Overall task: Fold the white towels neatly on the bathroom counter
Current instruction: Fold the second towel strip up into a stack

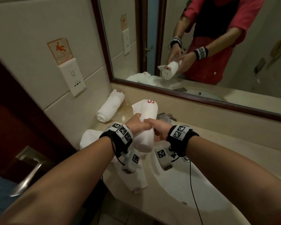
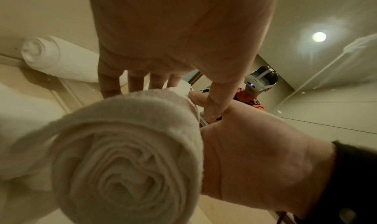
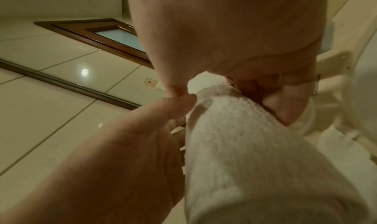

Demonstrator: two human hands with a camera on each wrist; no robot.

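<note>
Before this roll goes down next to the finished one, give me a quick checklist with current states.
1. Left hand grips the held roll: ok.
2. Right hand grips it too: ok.
3. Roll wound tight, seen end-on from the left wrist: ok.
4. Far corner tucked in: not ok, a flap sticks out near the red mark.
5. Finished roll lies on the counter by the wall, bare counter beside it: ok.
6. Loose towel hangs into the sink, not folded: not ok.
</note>
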